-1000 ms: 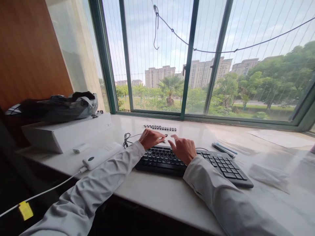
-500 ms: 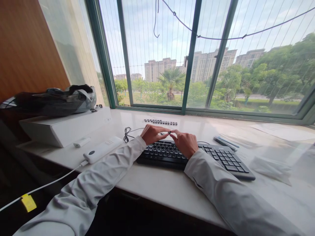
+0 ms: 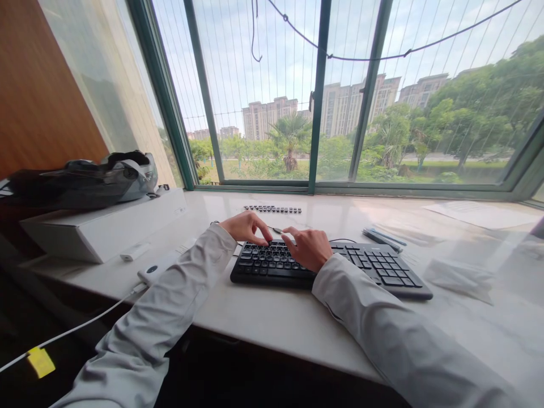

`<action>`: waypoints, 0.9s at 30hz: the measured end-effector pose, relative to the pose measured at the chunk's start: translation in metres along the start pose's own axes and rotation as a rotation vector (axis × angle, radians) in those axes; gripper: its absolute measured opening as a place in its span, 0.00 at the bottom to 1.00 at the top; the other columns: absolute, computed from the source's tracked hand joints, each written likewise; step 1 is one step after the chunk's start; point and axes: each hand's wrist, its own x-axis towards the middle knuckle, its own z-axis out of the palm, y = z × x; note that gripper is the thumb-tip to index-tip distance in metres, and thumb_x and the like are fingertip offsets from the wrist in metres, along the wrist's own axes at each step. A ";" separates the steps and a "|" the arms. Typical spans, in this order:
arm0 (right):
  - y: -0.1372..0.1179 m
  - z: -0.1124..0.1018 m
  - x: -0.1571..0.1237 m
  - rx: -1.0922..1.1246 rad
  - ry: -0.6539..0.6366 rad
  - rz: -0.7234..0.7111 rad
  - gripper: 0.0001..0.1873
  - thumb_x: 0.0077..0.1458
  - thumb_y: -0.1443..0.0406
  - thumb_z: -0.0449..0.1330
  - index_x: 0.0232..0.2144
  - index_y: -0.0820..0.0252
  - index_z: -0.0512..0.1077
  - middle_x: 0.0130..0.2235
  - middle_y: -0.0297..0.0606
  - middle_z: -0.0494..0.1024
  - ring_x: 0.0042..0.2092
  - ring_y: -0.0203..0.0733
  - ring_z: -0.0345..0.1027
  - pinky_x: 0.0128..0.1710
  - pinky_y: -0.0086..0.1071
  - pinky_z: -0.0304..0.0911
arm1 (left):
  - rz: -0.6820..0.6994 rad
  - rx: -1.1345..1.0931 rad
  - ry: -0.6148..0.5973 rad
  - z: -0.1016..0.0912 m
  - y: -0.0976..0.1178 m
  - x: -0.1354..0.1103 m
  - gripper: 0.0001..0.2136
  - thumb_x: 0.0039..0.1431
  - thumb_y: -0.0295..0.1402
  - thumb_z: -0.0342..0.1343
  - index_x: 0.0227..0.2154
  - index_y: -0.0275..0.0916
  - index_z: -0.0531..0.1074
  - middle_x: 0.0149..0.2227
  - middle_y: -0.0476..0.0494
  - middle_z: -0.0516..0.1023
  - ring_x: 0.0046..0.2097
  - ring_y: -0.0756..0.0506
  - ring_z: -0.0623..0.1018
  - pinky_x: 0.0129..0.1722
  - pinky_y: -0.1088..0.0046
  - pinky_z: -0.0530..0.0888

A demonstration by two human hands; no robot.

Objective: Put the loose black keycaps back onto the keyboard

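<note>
A black keyboard [image 3: 272, 273] lies across the white tabletop, with several key positions in its left part showing bare. My left hand [image 3: 246, 228] is over its upper left, thumb and forefinger pinched around a small black keycap [image 3: 269, 243] at the key bed. Just right of it, my right hand [image 3: 312, 247] hovers above the middle of the keyboard, forefinger and thumb apart with nothing visible between them. Behind both hands, loose black keycaps [image 3: 272, 209] are lined up in rows near the window.
At left, a white box [image 3: 97, 226] carries a dark bag-like bundle [image 3: 114, 178]. A white power bank [image 3: 149, 273] with a cable sits by my left sleeve. Slim tools [image 3: 383, 239], a clear plastic bag [image 3: 459, 277] and paper [image 3: 480, 214] lie at right.
My hands were together above the keyboard with a keycap between their fingertips. They have separated; the left has lowered the keycap to the keys, and the right fingers have spread.
</note>
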 end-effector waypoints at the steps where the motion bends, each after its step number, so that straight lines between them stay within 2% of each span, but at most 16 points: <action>1: -0.001 -0.001 -0.001 -0.009 -0.017 -0.008 0.28 0.62 0.50 0.33 0.52 0.48 0.65 0.37 0.40 0.79 0.38 0.44 0.72 0.35 0.33 0.57 | -0.027 -0.016 -0.055 -0.002 -0.001 -0.001 0.14 0.43 0.43 0.61 0.33 0.42 0.80 0.24 0.49 0.78 0.20 0.56 0.64 0.20 0.80 0.60; 4: -0.005 -0.002 -0.002 -0.018 -0.060 -0.037 0.28 0.62 0.50 0.33 0.52 0.48 0.65 0.37 0.41 0.79 0.38 0.44 0.72 0.35 0.33 0.57 | -0.080 -0.024 -0.169 -0.003 -0.005 -0.003 0.14 0.43 0.43 0.62 0.33 0.42 0.80 0.26 0.49 0.79 0.21 0.56 0.64 0.21 0.80 0.60; 7: -0.007 -0.002 -0.002 -0.007 -0.058 -0.068 0.28 0.62 0.51 0.33 0.50 0.48 0.67 0.36 0.40 0.79 0.37 0.44 0.72 0.34 0.33 0.56 | -0.090 0.005 -0.218 -0.001 -0.006 -0.003 0.15 0.44 0.42 0.62 0.34 0.41 0.80 0.26 0.49 0.78 0.21 0.57 0.63 0.22 0.81 0.59; 15: -0.008 -0.001 -0.003 -0.014 -0.072 -0.082 0.28 0.62 0.52 0.33 0.48 0.47 0.69 0.36 0.41 0.78 0.37 0.45 0.72 0.34 0.34 0.56 | -0.112 0.064 -0.224 -0.001 -0.012 -0.003 0.16 0.44 0.44 0.62 0.35 0.40 0.80 0.21 0.51 0.74 0.21 0.56 0.61 0.21 0.80 0.57; 20: -0.010 -0.001 -0.003 -0.017 -0.083 -0.090 0.29 0.62 0.52 0.33 0.47 0.50 0.70 0.36 0.42 0.78 0.37 0.45 0.71 0.35 0.34 0.56 | -0.087 0.064 -0.242 0.000 -0.019 -0.002 0.17 0.43 0.46 0.62 0.34 0.41 0.80 0.23 0.49 0.76 0.23 0.55 0.63 0.22 0.80 0.58; 27: -0.012 -0.002 -0.004 -0.036 -0.120 -0.123 0.29 0.62 0.53 0.33 0.45 0.51 0.71 0.37 0.44 0.78 0.37 0.45 0.71 0.36 0.34 0.56 | -0.110 -0.055 -0.255 0.002 -0.016 -0.002 0.15 0.42 0.41 0.64 0.33 0.40 0.80 0.30 0.46 0.80 0.28 0.53 0.69 0.27 0.81 0.62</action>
